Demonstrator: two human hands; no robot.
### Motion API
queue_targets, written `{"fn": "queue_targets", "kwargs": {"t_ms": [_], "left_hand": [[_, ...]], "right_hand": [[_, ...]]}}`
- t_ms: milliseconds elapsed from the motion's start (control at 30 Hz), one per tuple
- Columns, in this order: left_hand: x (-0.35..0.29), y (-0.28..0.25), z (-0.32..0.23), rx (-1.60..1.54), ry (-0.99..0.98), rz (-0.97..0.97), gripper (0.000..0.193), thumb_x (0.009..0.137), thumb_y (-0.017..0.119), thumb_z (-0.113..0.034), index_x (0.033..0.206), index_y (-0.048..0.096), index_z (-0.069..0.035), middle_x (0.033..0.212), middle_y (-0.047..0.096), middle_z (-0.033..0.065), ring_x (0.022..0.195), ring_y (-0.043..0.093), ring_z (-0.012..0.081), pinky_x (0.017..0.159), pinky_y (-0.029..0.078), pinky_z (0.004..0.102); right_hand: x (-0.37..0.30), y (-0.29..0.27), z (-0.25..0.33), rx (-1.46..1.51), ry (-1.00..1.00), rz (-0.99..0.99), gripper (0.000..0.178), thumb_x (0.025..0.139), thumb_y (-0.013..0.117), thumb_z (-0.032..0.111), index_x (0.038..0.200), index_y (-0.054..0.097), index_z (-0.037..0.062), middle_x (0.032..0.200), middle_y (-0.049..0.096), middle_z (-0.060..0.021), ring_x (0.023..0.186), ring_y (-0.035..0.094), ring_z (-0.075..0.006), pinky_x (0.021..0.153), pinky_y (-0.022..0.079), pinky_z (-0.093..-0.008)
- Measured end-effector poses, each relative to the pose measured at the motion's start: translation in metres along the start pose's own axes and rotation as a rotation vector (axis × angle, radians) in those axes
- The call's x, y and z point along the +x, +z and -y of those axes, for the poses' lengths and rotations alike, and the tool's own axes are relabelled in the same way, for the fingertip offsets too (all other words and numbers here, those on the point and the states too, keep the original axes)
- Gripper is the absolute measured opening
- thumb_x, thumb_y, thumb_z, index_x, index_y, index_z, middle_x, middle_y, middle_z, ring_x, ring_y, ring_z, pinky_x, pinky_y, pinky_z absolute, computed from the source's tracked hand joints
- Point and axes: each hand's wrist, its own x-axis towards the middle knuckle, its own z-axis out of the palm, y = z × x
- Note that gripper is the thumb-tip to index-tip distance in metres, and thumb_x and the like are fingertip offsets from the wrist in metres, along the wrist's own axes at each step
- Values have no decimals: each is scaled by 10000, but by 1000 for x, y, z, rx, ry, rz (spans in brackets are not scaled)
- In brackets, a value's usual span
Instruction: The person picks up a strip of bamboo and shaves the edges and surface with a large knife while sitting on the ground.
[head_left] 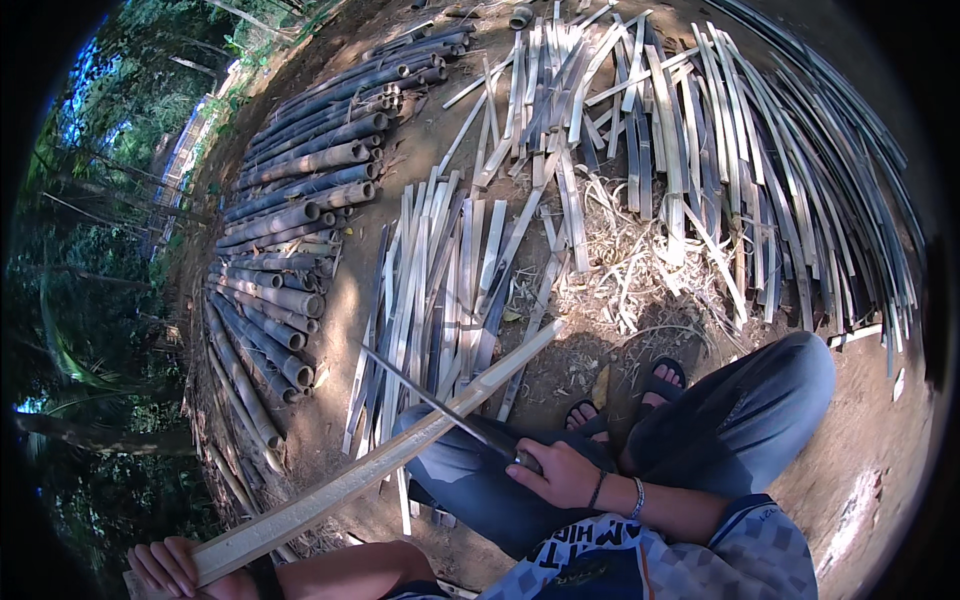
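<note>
The right hand (560, 474) was closed around the dark handle of a long knife (465, 420), a dark band and a beaded bracelet (640, 498) at its wrist. The blade pointed away to the upper left and crossed over a long pale bamboo strip (330, 488); whether its edge touched the wood I could not tell. The left hand (165, 568), low at the left, was clamped on the strip's near end, fingers wrapped over it, and from there the strip slanted up across the person's bent left leg, its far end near the middle of the view. Both legs were in blue trousers (755, 405), with dark sandals (655, 395) on the feet. Just beyond the feet, curled shavings (625, 265) littered the brown ground (805, 480). Split strips (425, 265) lay loosely heaped to the left of the shavings, and a wider spread (735, 150) of them fanned out beyond and to the right. Farther left, uncut bamboo poles (325, 157) were stacked in rows, hollow ends facing right, with green foliage (90, 450) past them.
</note>
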Motion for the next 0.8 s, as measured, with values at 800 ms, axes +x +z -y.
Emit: {"fn": "queue_targets", "kwargs": {"t_ms": [800], "left_hand": [[23,34,25,-223,-120,180,689,781,447,-744,739,592,-72,535,440,-2,386,406,88,387,326,209]], "right_hand": [[4,-17,-10,187,156,0,435,934,462,424,932,531,-5,579,569,-180,592,609,-371,566,488,-439]]}}
